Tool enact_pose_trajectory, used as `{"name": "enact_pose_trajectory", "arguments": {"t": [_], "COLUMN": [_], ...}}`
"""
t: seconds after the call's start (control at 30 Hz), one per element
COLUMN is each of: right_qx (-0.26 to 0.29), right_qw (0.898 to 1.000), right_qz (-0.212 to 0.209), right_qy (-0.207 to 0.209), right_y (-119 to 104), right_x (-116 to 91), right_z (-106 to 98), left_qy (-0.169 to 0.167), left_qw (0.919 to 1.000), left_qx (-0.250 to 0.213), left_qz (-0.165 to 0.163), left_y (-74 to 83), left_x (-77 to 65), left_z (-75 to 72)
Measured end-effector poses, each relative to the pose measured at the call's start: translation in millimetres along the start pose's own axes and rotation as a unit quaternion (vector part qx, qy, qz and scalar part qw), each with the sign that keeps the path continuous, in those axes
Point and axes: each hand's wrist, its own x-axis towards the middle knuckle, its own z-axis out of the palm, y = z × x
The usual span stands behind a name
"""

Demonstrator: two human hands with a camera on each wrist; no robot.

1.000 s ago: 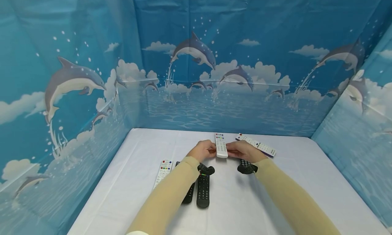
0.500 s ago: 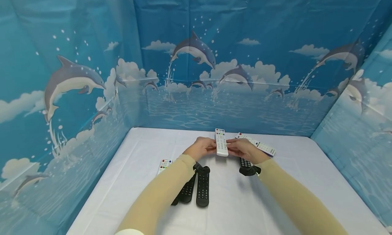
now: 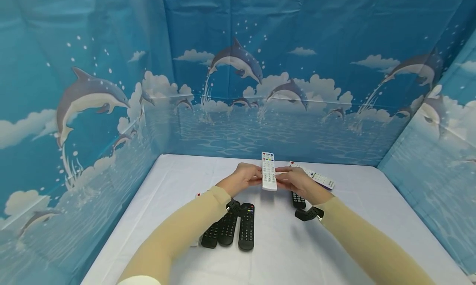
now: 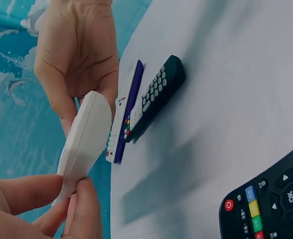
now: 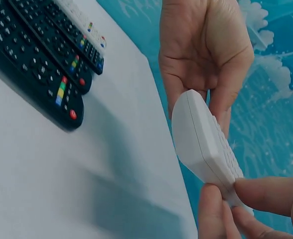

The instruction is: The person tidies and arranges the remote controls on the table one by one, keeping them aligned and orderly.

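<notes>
While our left hand (image 3: 243, 178) and right hand (image 3: 297, 181) pinch one white remote (image 3: 269, 171) above the table (image 3: 282, 252), our left sleeve (image 3: 178, 235) partly hides a second white remote (image 5: 82, 22); three black remotes (image 3: 246, 231) lie beside it; at right lie a fourth black remote (image 3: 298, 200) and one purple-backed remote (image 3: 320, 179).

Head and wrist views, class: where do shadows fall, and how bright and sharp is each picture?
Head view: brightest, soft shadow on the white cloth-covered table beside the beige right sleeve; lettering on the slim white plastic remote unreadably small. Left wrist view: dimmer, soft-edged shadow, OK legible on the lower-right black plastic remote. Right wrist view: also dim, another soft-edged shadow at lower middle.
</notes>
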Motion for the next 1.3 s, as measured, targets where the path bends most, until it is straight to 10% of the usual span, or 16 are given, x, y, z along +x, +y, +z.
{"name": "enact_pose_trajectory", "arguments": {"t": [0.57,1.3], "right_qx": [-0.009,-0.017], "right_qw": [1.000,0.999], "right_qz": [-0.020,0.000], "right_qy": [-0.012,-0.039], "right_y": [-4.3,46.9], "right_x": [-49.0,-91.3], "right_z": [15.0,33.0], "left_qy": [-0.061,-0.080], "left_qw": [0.9947,0.9916], "left_qx": [0.072,0.100], "left_qz": [0.041,0.016], "left_y": [8.9,-47.1], "left_x": [-53.7,-104.6], "left_z": [-12.4,-26.6]}}
